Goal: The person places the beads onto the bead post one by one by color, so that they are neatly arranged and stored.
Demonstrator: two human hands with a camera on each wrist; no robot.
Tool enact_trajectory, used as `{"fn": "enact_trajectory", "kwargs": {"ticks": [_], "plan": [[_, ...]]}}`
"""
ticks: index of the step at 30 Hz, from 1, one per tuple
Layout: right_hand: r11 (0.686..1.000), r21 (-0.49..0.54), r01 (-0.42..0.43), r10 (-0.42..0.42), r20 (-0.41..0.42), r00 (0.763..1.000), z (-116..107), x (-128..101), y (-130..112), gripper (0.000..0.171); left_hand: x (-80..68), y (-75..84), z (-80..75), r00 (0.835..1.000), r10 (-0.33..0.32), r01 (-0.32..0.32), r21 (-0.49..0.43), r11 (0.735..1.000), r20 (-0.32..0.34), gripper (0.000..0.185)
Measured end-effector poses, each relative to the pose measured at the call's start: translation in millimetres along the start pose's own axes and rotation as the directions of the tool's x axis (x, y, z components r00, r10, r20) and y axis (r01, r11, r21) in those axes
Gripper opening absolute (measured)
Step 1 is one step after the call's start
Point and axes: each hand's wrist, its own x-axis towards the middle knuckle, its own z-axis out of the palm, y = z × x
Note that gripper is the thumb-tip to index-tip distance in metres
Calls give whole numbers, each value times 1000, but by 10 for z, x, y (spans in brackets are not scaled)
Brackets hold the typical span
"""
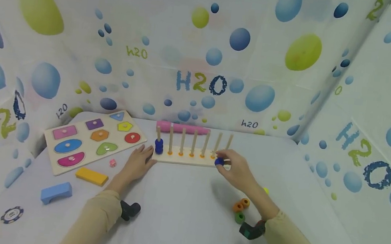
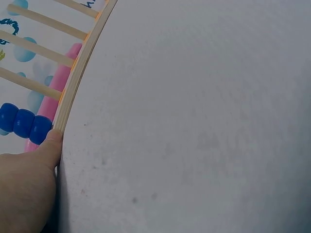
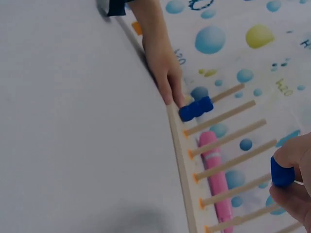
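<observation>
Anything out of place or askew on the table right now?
Nothing looks damaged or spilled. The peg board sits flat, steadied by the left hand; the right hand pinches a blue ring. Loose rings lie scattered near the right wrist.

backdrop sheet (image 1: 205, 38): "H2O" large; "h2o" small, repeated on every wall

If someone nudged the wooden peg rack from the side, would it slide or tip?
The peg rack probably slides rather than tips: its base lies flat and long on the table. The left hand braces one end, hinting it shifts easily. It looks stiff and light.
</observation>
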Motion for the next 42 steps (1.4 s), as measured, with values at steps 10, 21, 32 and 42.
{"fn": "enact_trajectory", "kwargs": {"ticks": [10,21,32,42], "plan": [[991,114,76,-65,-96,993,394,889,-176,32,-8,4,-13,1000,-13,13,-13,1000,-5,58],[993,20,121,-120,-3,993,987,1417,-451,28,1,-18,51,1000,19,-19,3,1000,-20,58],[990,-80,113,-110,45,993,1187,1638,-512,33,9,28,15,1000,1,-1,-4,1000,-17,59],[987,-75,142,-138,49,989,1227,1639,-514,29,-6,10,16,999,12,-12,5,1000,-38,58]]}}
